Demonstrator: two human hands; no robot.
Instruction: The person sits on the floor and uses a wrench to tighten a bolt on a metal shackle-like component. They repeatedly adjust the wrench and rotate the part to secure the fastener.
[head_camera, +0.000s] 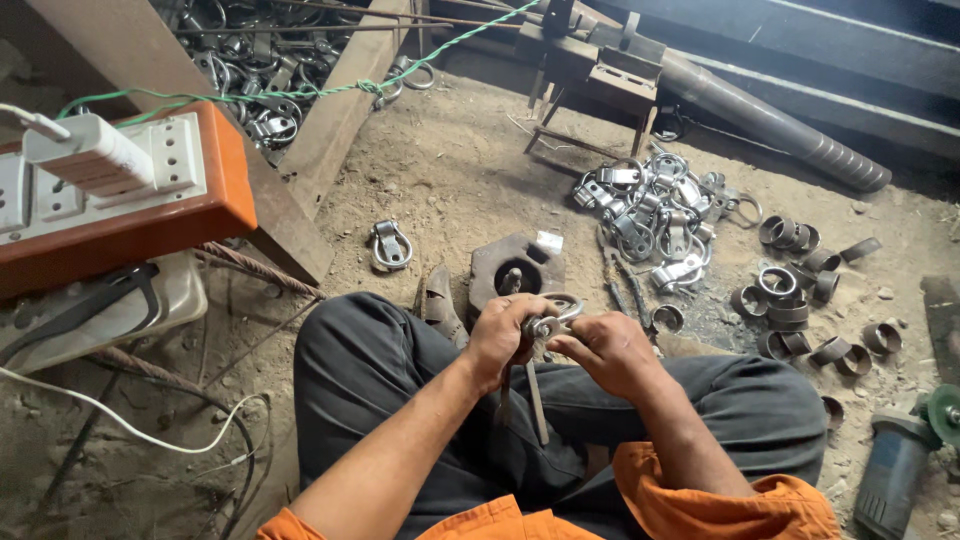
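Note:
I sit on a dirt floor with my knees up in dark trousers. Both hands meet over my lap on a small shiny metal clamp ring (553, 318). My left hand (502, 338) grips it from the left and also holds a thin metal rod (536, 400) that hangs down. My right hand (603, 350) pinches the clamp's bolted end from the right. Just beyond my hands lies a round rusty metal block (490, 270) with a hole in it.
A heap of finished clamps (650, 215) lies ahead right, with short pipe rings (800, 290) beyond it. One clamp (390, 245) lies alone at left. An orange socket board (120, 200) stands at left, an angle grinder (905, 455) at right, a small metal stand (600, 80) ahead.

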